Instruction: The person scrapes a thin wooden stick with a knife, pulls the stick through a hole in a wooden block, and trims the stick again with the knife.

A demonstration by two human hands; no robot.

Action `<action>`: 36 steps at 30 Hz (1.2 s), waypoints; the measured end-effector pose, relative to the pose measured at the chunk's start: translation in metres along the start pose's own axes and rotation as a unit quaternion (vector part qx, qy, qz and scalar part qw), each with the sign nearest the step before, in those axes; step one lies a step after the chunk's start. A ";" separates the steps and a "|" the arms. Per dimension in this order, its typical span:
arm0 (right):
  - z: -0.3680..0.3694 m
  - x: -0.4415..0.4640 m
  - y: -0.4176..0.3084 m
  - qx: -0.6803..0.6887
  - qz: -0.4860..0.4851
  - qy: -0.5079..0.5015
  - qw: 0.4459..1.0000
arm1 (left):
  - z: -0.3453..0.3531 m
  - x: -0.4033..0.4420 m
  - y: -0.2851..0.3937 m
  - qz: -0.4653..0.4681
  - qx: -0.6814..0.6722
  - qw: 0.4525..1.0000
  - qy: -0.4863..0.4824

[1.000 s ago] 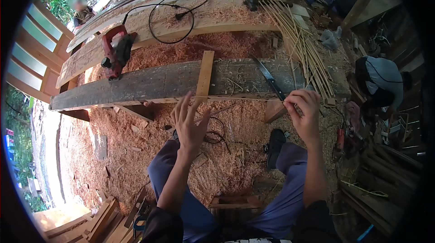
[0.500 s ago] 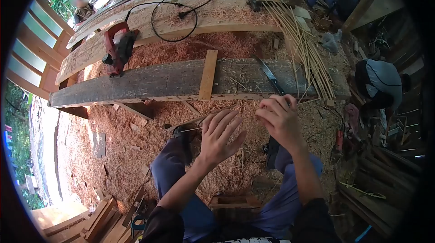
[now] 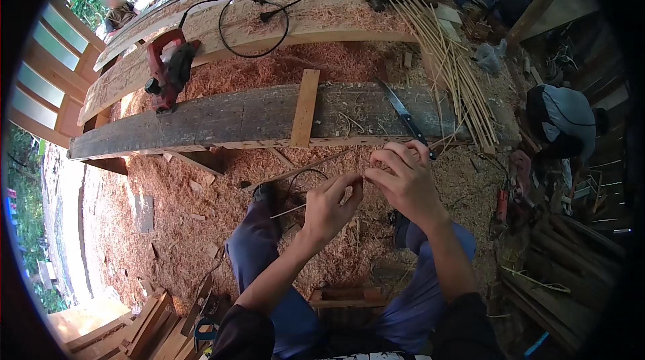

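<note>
My left hand is closed, thumb and fingertips pinched together, around a thin pale stick whose end pokes out to the left. Close by on the right, my right hand is also closed, its fingertips almost meeting those of the left. The stick appears to run between both hands, but the fingers hide most of it. Just beyond my right hand, a knife with a black handle lies on the dark plank. A bundle of thin sticks rests at the plank's right end.
A red power planer sits on the planks at left, its black cord looped behind. A short wooden strip crosses the dark plank. Wood shavings cover the ground. Other people sit at right and far left.
My left hand's spread fingers have closed into a pinch on the stick. My right hand has shifted slightly left, bringing the fingertips of both hands together.
</note>
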State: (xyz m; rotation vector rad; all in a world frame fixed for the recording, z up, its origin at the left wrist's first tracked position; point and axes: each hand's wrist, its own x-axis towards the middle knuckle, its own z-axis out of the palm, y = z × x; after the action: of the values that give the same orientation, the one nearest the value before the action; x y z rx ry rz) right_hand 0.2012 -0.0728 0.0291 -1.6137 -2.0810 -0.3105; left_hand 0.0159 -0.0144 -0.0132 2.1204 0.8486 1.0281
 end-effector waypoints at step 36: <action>0.030 0.000 -0.007 0.116 0.055 0.169 0.977 | -0.037 0.006 -0.015 -0.314 -0.563 0.764 0.019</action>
State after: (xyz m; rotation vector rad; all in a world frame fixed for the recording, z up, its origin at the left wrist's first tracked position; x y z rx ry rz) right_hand 0.1875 -0.0614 0.0040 -1.4191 -1.6966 -0.2709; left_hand -0.0156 0.0083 -0.0033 0.7055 0.6104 0.8476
